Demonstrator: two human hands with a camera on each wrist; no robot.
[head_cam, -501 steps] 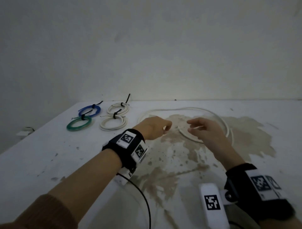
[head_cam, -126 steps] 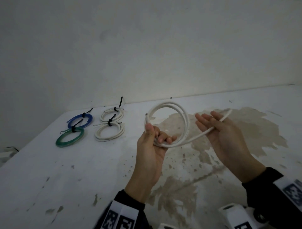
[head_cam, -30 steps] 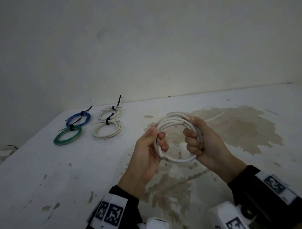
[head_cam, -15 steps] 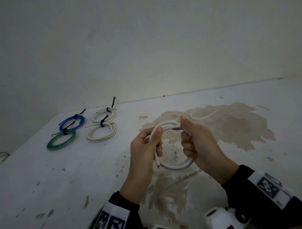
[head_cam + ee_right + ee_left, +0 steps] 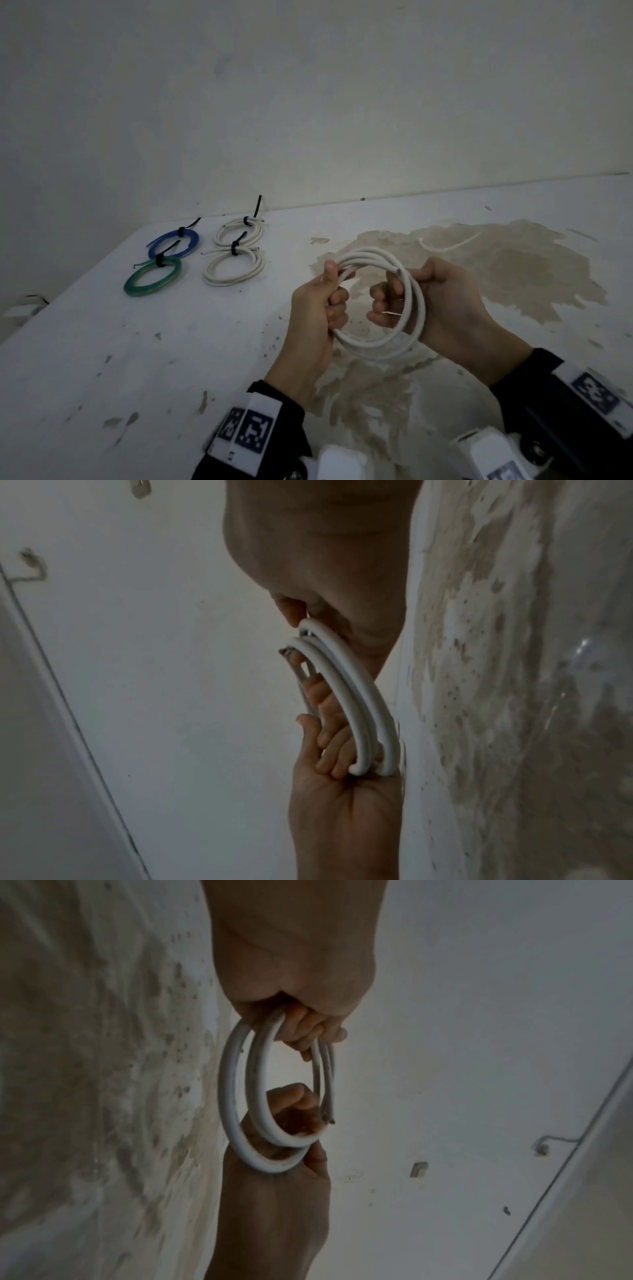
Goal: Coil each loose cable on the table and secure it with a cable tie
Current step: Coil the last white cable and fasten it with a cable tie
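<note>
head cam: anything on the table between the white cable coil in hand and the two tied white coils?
Nothing lies there. In the head view the table between the held white cable coil and the tied white coils is bare, only chipped, stained paint.

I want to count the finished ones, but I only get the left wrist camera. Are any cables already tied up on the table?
Observer: Yes, four, at the far left of the white stained table: a blue plastic-coated coil, a green plastic-coated coil, a farther white cable coil and a nearer white cable coil. Each has a black cable tie.
Operator: Is there a spare tie for the one being held?
Observer: A thin white curved strip lies on the brown stain beyond the right hand, which grips the looped white cable. It may be a tie, but I can't be sure.
</note>
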